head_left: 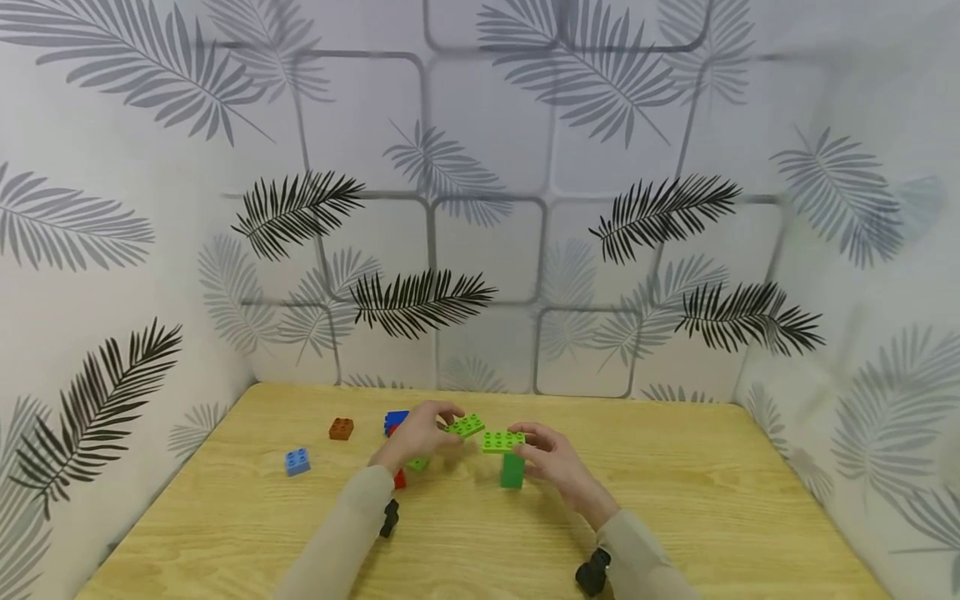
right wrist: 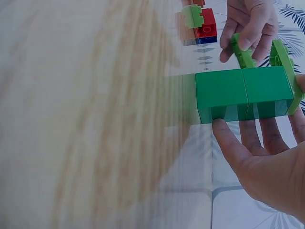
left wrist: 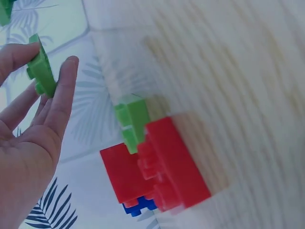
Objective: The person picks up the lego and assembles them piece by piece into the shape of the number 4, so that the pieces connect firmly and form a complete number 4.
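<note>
My left hand (head_left: 448, 422) pinches a flat lime-green brick (head_left: 467, 426) between thumb and fingers, lifted just above the table; the left wrist view shows the same brick (left wrist: 42, 74) edge-on. My right hand (head_left: 527, 447) holds a short stack of dark green bricks (head_left: 512, 472) standing on the table, capped by a lime-green plate (head_left: 502, 440). In the right wrist view the fingers (right wrist: 228, 143) lie along the green stack (right wrist: 243, 95), and the left hand's lime brick (right wrist: 243, 52) hovers close to the stack's top.
Under the left wrist lie red bricks (left wrist: 164, 167) with a small green brick (left wrist: 132, 121) and a blue one (left wrist: 138, 207). Farther left on the wooden table (head_left: 675, 500) sit a brown brick (head_left: 341, 428) and a light blue brick (head_left: 297, 461). Patterned walls enclose three sides.
</note>
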Motion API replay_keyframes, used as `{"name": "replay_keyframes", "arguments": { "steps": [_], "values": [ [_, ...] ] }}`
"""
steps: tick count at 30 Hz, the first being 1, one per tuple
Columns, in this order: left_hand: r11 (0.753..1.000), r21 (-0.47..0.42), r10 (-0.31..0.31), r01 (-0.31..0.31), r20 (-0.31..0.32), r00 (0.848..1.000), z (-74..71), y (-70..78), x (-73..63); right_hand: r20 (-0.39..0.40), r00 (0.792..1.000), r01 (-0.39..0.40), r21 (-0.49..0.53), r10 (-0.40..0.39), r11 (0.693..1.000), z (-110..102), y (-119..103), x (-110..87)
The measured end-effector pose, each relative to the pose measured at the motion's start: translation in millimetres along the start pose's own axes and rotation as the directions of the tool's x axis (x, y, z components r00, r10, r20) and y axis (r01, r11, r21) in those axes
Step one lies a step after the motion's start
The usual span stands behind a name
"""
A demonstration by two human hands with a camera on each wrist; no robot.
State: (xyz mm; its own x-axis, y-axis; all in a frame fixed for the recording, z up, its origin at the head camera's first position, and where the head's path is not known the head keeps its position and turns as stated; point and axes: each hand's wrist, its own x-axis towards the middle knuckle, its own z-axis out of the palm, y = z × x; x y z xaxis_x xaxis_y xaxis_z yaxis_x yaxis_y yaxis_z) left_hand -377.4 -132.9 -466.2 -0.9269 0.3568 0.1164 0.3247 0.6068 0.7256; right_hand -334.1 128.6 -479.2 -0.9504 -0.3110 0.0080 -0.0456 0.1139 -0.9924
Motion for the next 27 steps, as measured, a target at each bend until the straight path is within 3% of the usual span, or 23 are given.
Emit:
{"name": "replay_keyframes", "arguments": {
  "steps": [5,20,27],
  "values": [
    [0.998,-0.068,-0.001,0.000,-0.015,1.000,-3.0,9.1,-4.1,0.004,1.000,-0.012,0.001,0.012,1.000,-1,-1,0.6],
    [0.965,-0.253,0.074,-0.071,0.002,0.997,-3.4,24.3,-9.7,0.007,1.000,-0.008,0.000,0.008,1.000,-2,-3,1.1],
    [0.953,-0.278,0.143,-0.118,0.071,0.987,2.0,31.8,-10.7,0.012,1.000,-0.006,0.000,0.006,1.000,-1,-3,-0.4]
  ]
}}
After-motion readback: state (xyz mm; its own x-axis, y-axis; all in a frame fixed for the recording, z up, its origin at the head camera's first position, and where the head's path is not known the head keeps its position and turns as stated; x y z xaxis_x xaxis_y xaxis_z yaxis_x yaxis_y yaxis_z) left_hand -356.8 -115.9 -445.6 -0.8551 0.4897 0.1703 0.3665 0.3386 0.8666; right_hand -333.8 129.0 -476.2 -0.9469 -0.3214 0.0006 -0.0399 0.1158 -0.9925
